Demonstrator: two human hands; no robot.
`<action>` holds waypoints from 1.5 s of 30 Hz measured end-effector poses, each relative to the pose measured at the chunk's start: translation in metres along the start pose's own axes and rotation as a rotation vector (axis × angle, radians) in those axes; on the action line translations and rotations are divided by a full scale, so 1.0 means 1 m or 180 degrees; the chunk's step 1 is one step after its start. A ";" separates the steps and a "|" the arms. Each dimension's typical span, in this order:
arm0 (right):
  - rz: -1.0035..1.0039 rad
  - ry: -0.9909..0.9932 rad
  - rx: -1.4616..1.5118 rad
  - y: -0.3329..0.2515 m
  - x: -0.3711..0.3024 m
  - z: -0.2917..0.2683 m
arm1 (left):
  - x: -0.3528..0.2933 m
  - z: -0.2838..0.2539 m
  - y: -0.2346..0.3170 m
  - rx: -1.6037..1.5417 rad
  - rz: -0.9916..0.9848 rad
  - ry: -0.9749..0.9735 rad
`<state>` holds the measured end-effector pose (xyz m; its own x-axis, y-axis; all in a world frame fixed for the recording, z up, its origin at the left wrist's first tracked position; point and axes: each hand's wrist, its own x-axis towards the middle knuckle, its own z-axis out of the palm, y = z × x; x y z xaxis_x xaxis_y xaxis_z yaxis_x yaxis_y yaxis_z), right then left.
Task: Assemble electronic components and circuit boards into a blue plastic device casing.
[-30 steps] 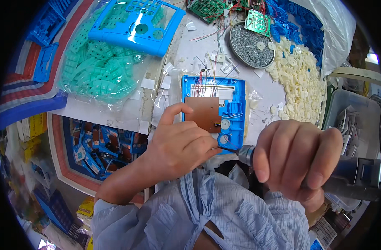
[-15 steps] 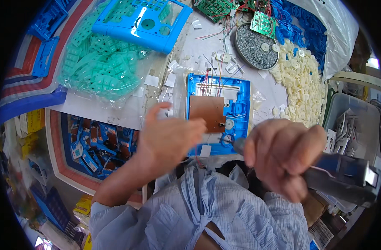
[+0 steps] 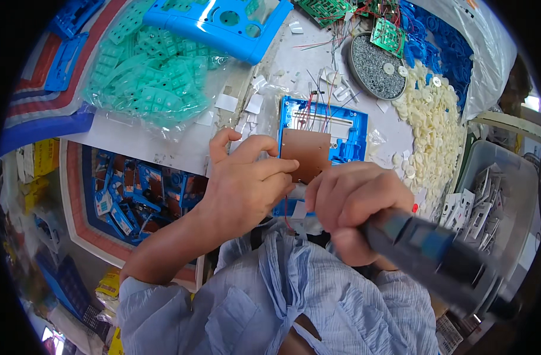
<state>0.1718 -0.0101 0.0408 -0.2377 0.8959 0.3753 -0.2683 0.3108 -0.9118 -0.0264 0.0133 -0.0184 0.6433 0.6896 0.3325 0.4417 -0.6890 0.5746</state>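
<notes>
In front of me lies a blue plastic housing (image 3: 358, 133) with a brown circuit board (image 3: 306, 151) in it and thin wires at its far edge. My left hand (image 3: 244, 183) is at the housing's left side, its fingers bent and apart, fingertips at the board's edge; I see nothing held in it. Over the near right of the housing, my right hand (image 3: 362, 204) is wrapped round a dark power screwdriver (image 3: 445, 257), whose body slants down to the right, blurred. The hand hides the tool's tip and part of the board.
A bag of green keypads (image 3: 152, 89) and a blue casing (image 3: 223, 26) lie at the far left. A round tray of screws (image 3: 371, 74), cream discs (image 3: 430, 124) and green circuit boards (image 3: 389, 36) are at the far right. Blue assemblies (image 3: 143, 195) fill a bin at left.
My right hand has moved left over the board, and the screwdriver's body now slants more steeply. My left hand has shifted slightly right, to the board's edge. The whole view has shifted slightly.
</notes>
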 end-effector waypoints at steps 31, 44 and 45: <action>0.0031 0.0345 0.0424 -0.010 0.007 -0.047 | 0.019 0.011 0.005 -0.0110 -0.0148 0.0203; -0.0140 0.0182 0.0356 -0.001 0.023 -0.040 | 0.018 0.010 0.012 -0.0027 -0.0200 0.0142; -0.0158 0.0228 0.0528 -0.010 0.025 -0.038 | 0.017 0.010 0.013 -0.0097 -0.0180 0.0198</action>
<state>0.2042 0.0214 0.0528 -0.1547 0.9030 0.4009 -0.4296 0.3039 -0.8504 -0.0034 0.0141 -0.0122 0.5774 0.7404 0.3442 0.4564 -0.6422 0.6159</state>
